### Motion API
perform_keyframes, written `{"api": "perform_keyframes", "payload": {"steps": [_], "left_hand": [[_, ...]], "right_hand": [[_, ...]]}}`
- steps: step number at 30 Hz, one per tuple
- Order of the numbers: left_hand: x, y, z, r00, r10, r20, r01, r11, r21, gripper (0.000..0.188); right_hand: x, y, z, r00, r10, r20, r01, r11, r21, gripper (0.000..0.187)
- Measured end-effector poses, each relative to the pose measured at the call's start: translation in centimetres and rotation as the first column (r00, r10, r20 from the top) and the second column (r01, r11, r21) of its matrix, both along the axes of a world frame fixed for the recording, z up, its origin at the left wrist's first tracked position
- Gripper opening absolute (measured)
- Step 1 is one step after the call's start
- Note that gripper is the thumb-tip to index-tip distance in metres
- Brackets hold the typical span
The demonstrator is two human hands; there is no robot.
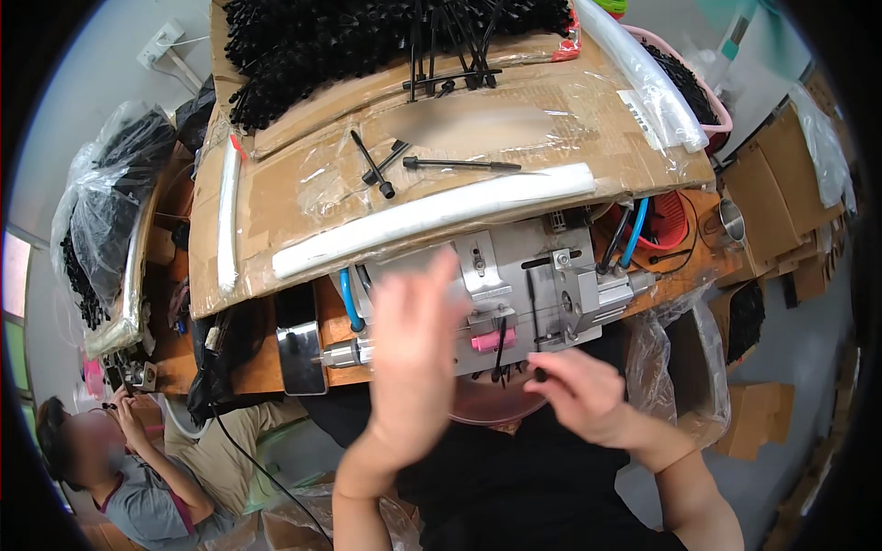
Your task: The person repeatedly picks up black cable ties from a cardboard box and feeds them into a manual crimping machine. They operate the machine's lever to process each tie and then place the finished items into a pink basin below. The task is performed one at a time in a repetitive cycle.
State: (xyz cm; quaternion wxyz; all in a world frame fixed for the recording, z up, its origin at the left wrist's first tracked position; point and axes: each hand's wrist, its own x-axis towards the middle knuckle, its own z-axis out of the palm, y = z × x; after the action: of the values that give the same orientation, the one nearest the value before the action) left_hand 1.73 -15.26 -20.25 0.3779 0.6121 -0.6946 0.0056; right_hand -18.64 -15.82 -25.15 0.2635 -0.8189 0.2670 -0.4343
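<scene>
My left hand (413, 349) is raised over the left part of a metal machine (450, 266), blurred, its fingers stretched upward with nothing visible in them. At the machine's front edge my right hand (588, 395) pinches the knobbed end of a thin black plastic rod (533, 312), which points away over the metal plate. Left of it, a pink piece (494, 341) sits at the machine's front, with a black part hanging across it. Several loose black rods (462, 164) lie on the cardboard above the machine.
A big heap of black rods (367, 55) fills the far part of the cardboard (303, 174). Blue hoses (634, 234) rise beside a red basket (671, 220). A pinkish bowl (496, 406) is below the machine. At left, another person (156, 477) sits working.
</scene>
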Motion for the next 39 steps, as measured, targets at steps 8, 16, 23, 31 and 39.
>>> {"api": "perform_keyframes", "payload": {"steps": [8, 16, 23, 31, 39], "left_hand": [[5.7, -8.1, 5.2, 0.995, 0.07, -0.073, -0.043, 0.945, 0.324, 0.017], [2.4, -2.1, 2.4, 0.99, 0.113, -0.078, -0.121, 0.987, -0.103, 0.012], [-5.4, 6.6, -5.9, 1.0, -0.015, -0.008, 0.016, 0.989, 0.147, 0.071], [-6.0, 6.0, -6.6, 0.982, -0.029, 0.184, -0.01, 0.978, 0.21, 0.059], [-6.3, 5.9, -6.8, 0.973, -0.001, 0.229, -0.046, 0.979, 0.198, 0.061]], "right_hand": [[1.9, 1.4, -4.1, 0.985, 0.034, -0.169, -0.029, 0.999, 0.029, 0.063], [1.4, -2.9, 3.5, 0.941, -0.024, -0.337, -0.054, 0.974, -0.221, 0.053], [11.0, -16.5, 10.2, 0.714, -0.291, -0.637, -0.07, 0.875, -0.478, 0.007], [4.1, -14.7, 11.7, 0.995, -0.066, -0.08, 0.062, 0.997, -0.043, 0.029], [-1.3, -6.8, 9.4, 0.939, -0.14, 0.315, -0.035, 0.871, 0.491, 0.03]]}}
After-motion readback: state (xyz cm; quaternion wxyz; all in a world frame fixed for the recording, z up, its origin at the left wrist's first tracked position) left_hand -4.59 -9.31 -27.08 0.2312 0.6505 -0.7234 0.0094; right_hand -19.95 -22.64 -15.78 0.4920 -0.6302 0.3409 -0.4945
